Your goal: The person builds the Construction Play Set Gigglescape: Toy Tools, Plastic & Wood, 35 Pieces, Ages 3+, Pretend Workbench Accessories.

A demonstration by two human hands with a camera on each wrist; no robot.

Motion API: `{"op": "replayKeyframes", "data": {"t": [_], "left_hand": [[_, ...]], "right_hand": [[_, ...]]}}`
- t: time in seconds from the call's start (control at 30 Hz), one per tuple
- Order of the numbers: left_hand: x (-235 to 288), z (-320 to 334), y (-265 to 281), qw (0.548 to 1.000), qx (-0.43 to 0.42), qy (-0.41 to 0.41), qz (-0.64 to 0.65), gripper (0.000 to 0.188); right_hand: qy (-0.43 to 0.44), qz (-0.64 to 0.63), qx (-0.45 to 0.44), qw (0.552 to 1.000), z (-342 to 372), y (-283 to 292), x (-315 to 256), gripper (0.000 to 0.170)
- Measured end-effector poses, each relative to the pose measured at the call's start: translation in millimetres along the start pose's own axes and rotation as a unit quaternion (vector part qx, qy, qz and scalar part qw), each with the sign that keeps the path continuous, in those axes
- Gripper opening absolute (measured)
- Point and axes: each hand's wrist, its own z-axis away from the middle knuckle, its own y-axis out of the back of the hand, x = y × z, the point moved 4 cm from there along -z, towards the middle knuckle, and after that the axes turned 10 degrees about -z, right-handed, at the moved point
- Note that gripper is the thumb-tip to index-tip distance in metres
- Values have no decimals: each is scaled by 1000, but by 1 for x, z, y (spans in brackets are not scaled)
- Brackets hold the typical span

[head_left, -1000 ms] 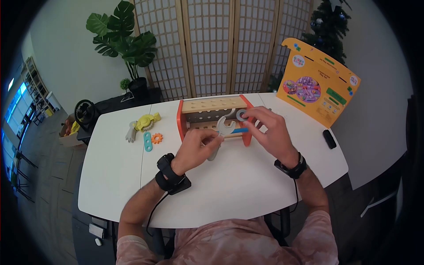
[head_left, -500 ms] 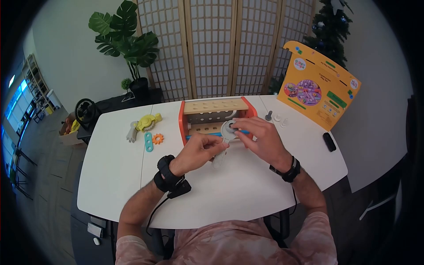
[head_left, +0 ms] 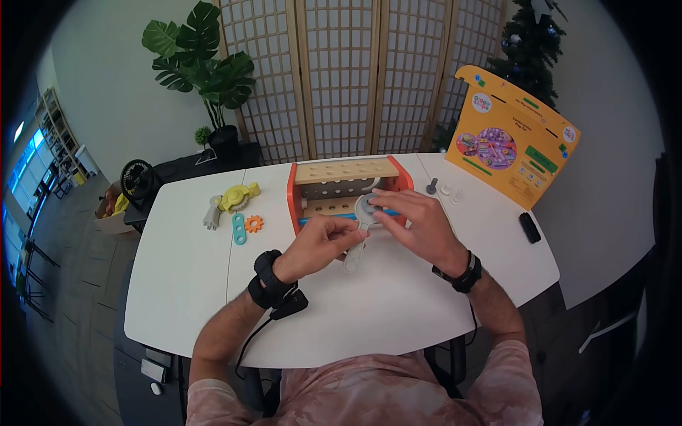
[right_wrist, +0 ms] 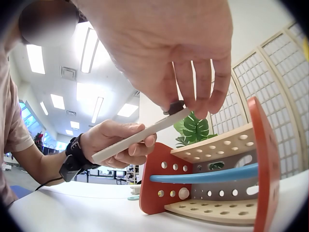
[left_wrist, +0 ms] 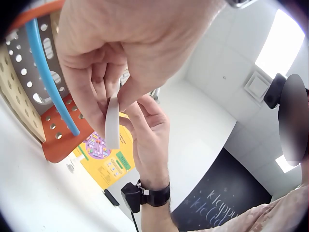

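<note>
Our left hand grips the pale wrench by its handle, while our right hand pinches a grey piece at the wrench's head. The left wrist view shows the wrench edge-on; the right wrist view shows the piece jutting above it. Only the head view shows the orange gear, at nine o'clock from the wrench.

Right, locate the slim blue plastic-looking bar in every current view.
Head: blue bar near the centre, partly covered.
Left wrist: upper left, slanting down rightward.
Right wrist: lower right, nearly level.
Shared landmark: the flat red side panels that it runs between.
</note>
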Motion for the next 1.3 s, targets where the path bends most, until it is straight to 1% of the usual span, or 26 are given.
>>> {"op": "replayKeyframes", "data": {"t": [0.1, 0.33, 0.4, 0.43, 0.5, 0.53, 0.6, 0.73, 1.0, 1.1, 1.23, 1.3], "left_hand": [[-3, -1, -1, 1000, -4, -1, -1, 28], [-1, 0, -3, 1000, -15, -1, 12, 30], [0, 0, -3, 1000, -16, -1, 15, 30], [-1, 0, -3, 1000, -16, 3, 12, 30], [-1, 0, -3, 1000, -16, 7, 8, 30], [-1, 0, -3, 1000, -18, 5, 14, 30], [-1, 0, -3, 1000, -19, 3, 20, 29], [-1, -1, -4, 1000, -22, -1, 18, 30], [-1, -1, -4, 999, -26, -6, 23, 31], [0, -1, -3, 999, -25, -2, 21, 31], [0, 0, -2, 1000, -23, -3, 15, 31], [1, 0, -2, 1000, -23, -5, 16, 30]], "right_hand": [[-20, 0, -2, 1000, -2, 2, -4, 24], [-23, 5, 17, 1000, -1, -1, -2, 22], [-10, 9, 12, 1000, 0, -2, 1, 28], [-9, 9, 12, 1000, -1, -2, -2, 28], [-97, -43, 26, 994, -2, -2, -4, 36], [-96, -43, 26, 994, -2, -2, -4, 36], [-87, -52, 28, 994, -3, -1, -4, 42], [-62, -42, 3, 997, -5, 0, -4, 41], [-93, -72, 19, 993, -6, -1, -4, 41], [-80, -63, 28, 994, -5, -2, -3, 41], [-83, -71, 34, 993, -6, -3, -5, 41], [-64, -67, 44, 995, -6, -2, -6, 41]]}}
